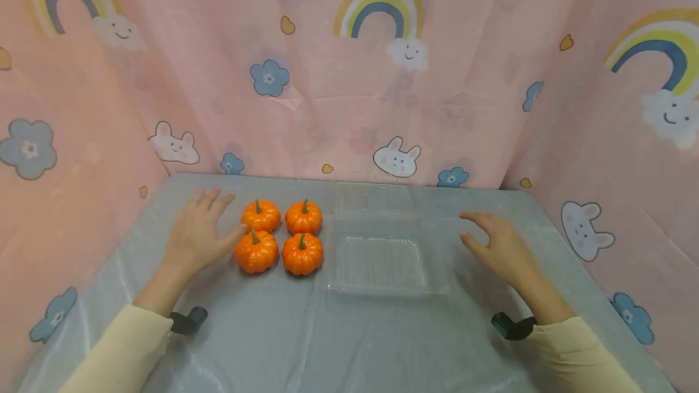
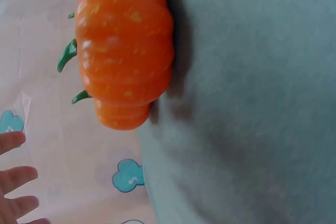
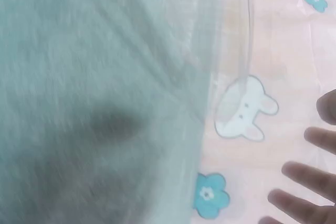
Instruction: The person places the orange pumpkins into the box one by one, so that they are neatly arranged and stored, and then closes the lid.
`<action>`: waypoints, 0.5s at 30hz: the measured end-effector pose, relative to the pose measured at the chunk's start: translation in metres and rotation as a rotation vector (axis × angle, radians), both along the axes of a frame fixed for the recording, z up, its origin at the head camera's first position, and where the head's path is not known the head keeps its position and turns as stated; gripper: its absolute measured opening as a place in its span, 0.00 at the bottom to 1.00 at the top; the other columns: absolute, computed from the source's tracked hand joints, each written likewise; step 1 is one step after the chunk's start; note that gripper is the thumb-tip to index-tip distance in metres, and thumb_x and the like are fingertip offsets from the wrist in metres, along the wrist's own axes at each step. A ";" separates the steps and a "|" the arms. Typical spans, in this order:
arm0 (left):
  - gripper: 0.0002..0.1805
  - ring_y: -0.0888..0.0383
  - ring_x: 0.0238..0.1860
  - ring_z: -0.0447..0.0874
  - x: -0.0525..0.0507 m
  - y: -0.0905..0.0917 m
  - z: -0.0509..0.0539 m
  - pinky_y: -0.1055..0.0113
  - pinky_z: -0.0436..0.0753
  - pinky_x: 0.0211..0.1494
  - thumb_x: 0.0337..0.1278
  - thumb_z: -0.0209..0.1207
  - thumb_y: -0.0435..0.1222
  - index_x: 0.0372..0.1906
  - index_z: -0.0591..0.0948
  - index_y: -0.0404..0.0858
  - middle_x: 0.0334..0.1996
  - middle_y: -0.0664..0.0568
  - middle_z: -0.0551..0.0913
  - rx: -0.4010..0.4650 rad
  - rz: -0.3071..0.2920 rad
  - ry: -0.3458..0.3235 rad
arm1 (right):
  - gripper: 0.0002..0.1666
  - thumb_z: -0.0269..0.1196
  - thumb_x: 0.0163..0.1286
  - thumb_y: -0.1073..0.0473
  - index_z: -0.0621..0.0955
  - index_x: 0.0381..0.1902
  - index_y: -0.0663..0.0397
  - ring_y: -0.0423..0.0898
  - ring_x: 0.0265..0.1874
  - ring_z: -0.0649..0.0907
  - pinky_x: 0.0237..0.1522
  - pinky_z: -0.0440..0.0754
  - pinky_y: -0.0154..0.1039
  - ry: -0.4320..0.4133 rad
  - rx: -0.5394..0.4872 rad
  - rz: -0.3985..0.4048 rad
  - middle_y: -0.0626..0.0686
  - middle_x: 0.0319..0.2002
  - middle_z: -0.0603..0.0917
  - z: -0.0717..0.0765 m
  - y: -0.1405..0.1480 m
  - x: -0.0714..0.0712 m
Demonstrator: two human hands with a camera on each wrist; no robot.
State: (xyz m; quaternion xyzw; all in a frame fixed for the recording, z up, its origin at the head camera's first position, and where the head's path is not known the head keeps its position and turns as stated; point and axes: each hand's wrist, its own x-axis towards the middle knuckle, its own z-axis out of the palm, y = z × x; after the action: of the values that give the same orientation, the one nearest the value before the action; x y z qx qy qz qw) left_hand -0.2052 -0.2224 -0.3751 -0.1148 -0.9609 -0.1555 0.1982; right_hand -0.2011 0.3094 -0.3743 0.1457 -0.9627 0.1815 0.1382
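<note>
Several small orange pumpkins with green stems stand in two rows left of centre; the front left pumpkin [image 1: 256, 252] is nearest my left hand [image 1: 199, 232]. That hand hovers beside them with fingers spread, its thumb near the two left pumpkins; whether it touches one cannot be told. In the left wrist view a pumpkin [image 2: 123, 40] looms large, with parts of others behind it. Right of the pumpkins a clear plastic box [image 1: 382, 262] lies with its lid [image 1: 374, 200] folded back. My right hand [image 1: 502, 247] hangs in the air to the box's right, thumb and fingers apart, holding nothing.
A grey cloth covers the table [image 1: 246, 338]. Pink patterned curtain [image 1: 338, 90] rises along the back and both sides. Each wrist wears a dark strap-like device [image 1: 188, 321].
</note>
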 end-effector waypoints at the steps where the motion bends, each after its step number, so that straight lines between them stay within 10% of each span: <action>1: 0.34 0.30 0.66 0.63 0.000 0.001 -0.002 0.33 0.63 0.65 0.54 0.60 0.52 0.62 0.74 0.37 0.63 0.32 0.71 0.004 -0.009 0.001 | 0.24 0.60 0.69 0.53 0.76 0.60 0.56 0.64 0.54 0.78 0.53 0.75 0.64 -0.010 -0.040 0.007 0.64 0.57 0.79 -0.003 -0.001 0.000; 15: 0.34 0.38 0.65 0.67 0.012 0.009 -0.022 0.37 0.68 0.62 0.58 0.56 0.55 0.64 0.72 0.39 0.63 0.40 0.73 0.189 -0.006 -0.189 | 0.21 0.62 0.67 0.62 0.77 0.58 0.59 0.48 0.40 0.86 0.35 0.83 0.29 -0.145 -0.474 0.114 0.66 0.53 0.81 -0.030 -0.019 0.007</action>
State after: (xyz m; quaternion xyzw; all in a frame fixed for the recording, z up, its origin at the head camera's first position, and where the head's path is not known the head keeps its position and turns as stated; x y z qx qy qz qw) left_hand -0.1937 -0.2131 -0.3976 -0.0835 -0.9560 -0.2562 0.1163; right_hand -0.1941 0.2907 -0.4047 0.1501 -0.8909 0.4194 0.0887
